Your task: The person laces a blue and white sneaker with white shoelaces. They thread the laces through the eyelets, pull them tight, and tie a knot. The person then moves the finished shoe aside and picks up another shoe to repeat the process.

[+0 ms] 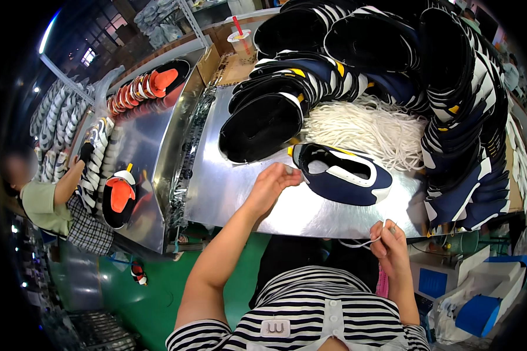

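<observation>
A navy, white and black shoe upper (349, 178) with a yellow heel tab lies on the shiny metal tabletop (228, 199) in front of me. At its heel end, on the left, my left hand (275, 184) has its fingers drawn together, the tips against the upper's edge. My right hand (389, 243) is raised near the table's front edge, right of the upper and apart from it. Its fingers pinch a thin white shoelace (357, 243), which hangs off to the left. Behind the upper lies a loose heap of white shoelaces (366, 131).
Nested shoe uppers stand behind (263, 126) and in a tall pile at right (465, 152). A cup with a red straw (240, 44) sits at the back. Across a metal side bench (149, 152), left, another person (52, 196) handles uppers. Blue and white bins (480, 313) stand lower right.
</observation>
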{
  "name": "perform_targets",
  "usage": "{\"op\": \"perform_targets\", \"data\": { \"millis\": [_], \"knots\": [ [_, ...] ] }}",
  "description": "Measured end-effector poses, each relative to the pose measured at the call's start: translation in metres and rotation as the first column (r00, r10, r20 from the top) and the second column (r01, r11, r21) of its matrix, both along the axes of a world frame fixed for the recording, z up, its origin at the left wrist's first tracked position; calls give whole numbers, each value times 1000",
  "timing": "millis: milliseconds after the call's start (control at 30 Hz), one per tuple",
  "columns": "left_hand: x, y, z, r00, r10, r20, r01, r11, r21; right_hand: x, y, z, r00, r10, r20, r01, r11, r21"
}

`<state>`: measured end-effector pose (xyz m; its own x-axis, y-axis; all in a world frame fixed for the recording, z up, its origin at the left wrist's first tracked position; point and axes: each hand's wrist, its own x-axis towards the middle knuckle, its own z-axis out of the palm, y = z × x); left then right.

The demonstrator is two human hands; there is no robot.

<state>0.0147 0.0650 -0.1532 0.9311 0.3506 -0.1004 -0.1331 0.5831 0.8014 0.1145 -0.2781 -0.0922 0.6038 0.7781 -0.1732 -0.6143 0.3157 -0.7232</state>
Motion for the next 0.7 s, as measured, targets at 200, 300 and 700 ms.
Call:
{"op": "perform_targets", "data": {
  "millis": [200, 300, 700],
  "knots": [
    [-65, -46, 12, 965, -122, -231, 152, 981, 119, 5, 4, -4, 998, 7, -67, -7, 1000, 12],
    [-149, -55, -12, 845, -439, -306, 454, 890, -22, 7, 2, -1, 999, 31, -27, -30, 999, 24],
    [-101, -105, -194, 876, 195, -442, 89, 834, 545, -28, 8, -5, 983, 181, 22, -181, 983, -23]
  ]
}}
